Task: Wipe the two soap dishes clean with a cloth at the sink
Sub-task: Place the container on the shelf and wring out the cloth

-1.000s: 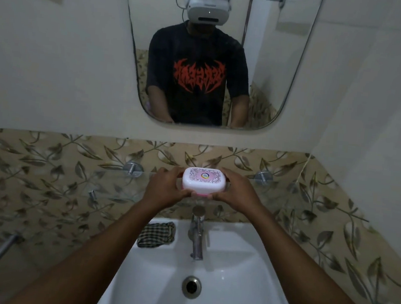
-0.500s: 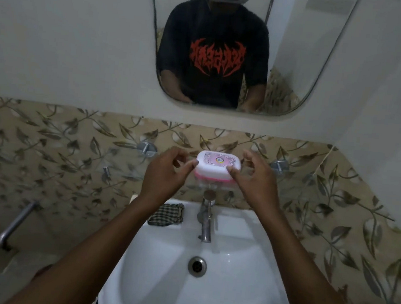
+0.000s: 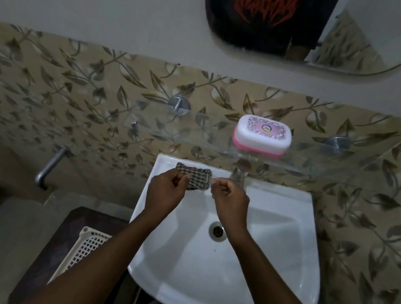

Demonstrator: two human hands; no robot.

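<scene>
A white soap dish [image 3: 262, 135] with a pink base and a patterned lid stands shut on the glass shelf [image 3: 339, 170] above the sink; no hand touches it. I see only this one dish. A checked cloth [image 3: 198, 179] lies crumpled on the back left rim of the white sink [image 3: 284, 233]. My left hand [image 3: 166, 191] hovers at the cloth's left edge with curled fingers over it; whether it grips the cloth is unclear. My right hand [image 3: 230, 199] is just right of the cloth, in front of the tap, fingers curled in and holding nothing.
A chrome tap [image 3: 240, 173] rises at the back of the basin, partly behind my right hand, with the drain [image 3: 217, 230] below. A white lattice basket [image 3: 82, 248] sits on a dark surface at lower left. A metal pipe [image 3: 51, 164] juts from the left wall. A mirror [image 3: 353, 31] hangs above.
Both hands let go of the soap dish, which now rests on the glass shelf. They dropped to the sink's back rim by the cloth. The camera tilted down.
</scene>
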